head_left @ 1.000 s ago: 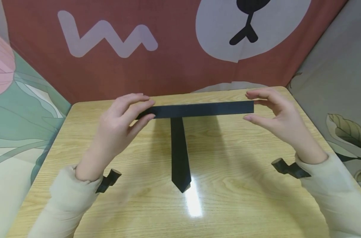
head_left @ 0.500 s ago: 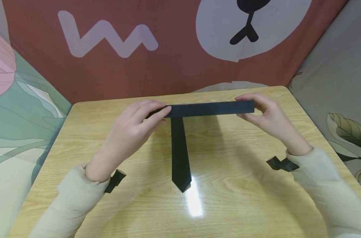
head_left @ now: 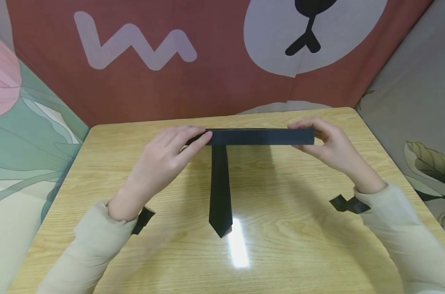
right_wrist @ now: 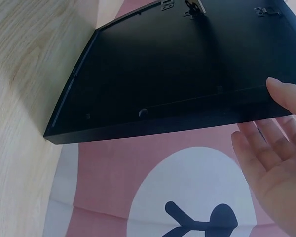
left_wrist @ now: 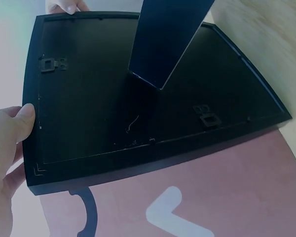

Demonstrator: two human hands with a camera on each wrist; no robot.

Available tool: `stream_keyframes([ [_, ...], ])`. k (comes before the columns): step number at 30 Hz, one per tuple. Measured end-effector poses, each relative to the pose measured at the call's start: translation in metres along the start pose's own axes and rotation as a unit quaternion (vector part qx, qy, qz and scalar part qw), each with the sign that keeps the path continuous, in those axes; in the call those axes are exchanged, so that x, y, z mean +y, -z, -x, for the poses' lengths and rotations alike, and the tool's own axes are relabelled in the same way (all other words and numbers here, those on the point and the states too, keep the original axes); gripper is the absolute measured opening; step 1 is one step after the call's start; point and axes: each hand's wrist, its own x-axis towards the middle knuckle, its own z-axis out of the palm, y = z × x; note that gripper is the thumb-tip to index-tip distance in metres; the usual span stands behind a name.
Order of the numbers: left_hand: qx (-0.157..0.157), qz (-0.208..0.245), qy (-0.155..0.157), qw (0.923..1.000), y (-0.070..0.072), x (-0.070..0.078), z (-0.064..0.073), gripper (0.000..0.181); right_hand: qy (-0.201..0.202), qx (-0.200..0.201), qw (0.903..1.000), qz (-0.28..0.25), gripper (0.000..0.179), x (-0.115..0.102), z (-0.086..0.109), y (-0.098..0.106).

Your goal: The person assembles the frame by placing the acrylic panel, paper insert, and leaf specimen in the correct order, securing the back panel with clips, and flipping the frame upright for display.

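A black picture frame [head_left: 259, 136] stands on edge with its back toward me, its top rim crossing the middle of the head view. From that back a long black easel leg [head_left: 220, 188] slants down toward me. Metal hangers [left_wrist: 207, 117] show on the backing in the left wrist view. My left hand [head_left: 161, 157] grips the left part of the frame, thumb on the back. At the opposite end, my right hand [head_left: 334, 149] holds the right side, thumb [right_wrist: 286, 94] on the back and fingers on the far side. The frame's front is hidden.
The frame stands on a wood-grain table [head_left: 281, 228] with a bright light reflection. Behind the table hangs a red cloth [head_left: 222, 90] with a cartoon print. Patterned cloths flank it on the left [head_left: 38, 143] and right [head_left: 409, 102].
My left hand has slid right along the frame. The right hand has moved left, and its fingers and thumb have come together on the frame's right side. The top rim now looks more level.
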Motion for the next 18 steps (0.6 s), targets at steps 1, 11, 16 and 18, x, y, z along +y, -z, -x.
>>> stream_keyframes([
  [1,-0.002,-0.003,-0.001,1.0,0.0,-0.001,0.0,0.035,0.003,-0.001,1.0,0.003,0.041,-0.001,0.001,0.0],
  [11,-0.047,-0.029,0.012,0.9984,0.001,-0.013,0.004,0.047,0.053,-0.017,0.9981,0.026,0.045,-0.01,0.007,-0.008],
  [16,-0.06,-0.033,0.031,0.9972,0.0,-0.02,0.008,0.049,0.082,-0.029,0.9962,0.001,0.046,-0.014,0.009,-0.016],
  [18,-0.063,-0.029,0.042,0.9967,0.0,-0.024,0.01,0.046,0.089,-0.033,0.9955,-0.003,0.046,-0.015,0.009,-0.019],
])
